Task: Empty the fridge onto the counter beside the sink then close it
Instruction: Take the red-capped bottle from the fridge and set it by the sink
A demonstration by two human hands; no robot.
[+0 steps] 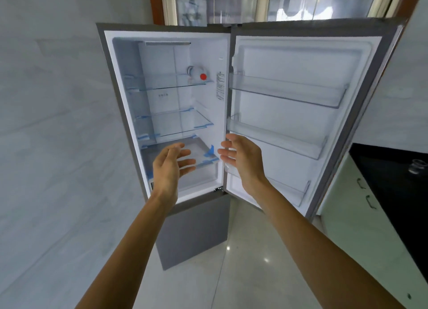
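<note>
Fridge (120,95) nearly empty; one bottle (197,73) left on top shelf; our left hand (170,164) and right hand (240,154) empty, fingers spread; door (301,61) open.

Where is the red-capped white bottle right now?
In the head view, the red-capped white bottle sits on the top glass shelf inside the open fridge, at the shelf's right end near the inner right wall.

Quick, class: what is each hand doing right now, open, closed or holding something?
Left hand: open, holding nothing.
Right hand: open, holding nothing.
</note>
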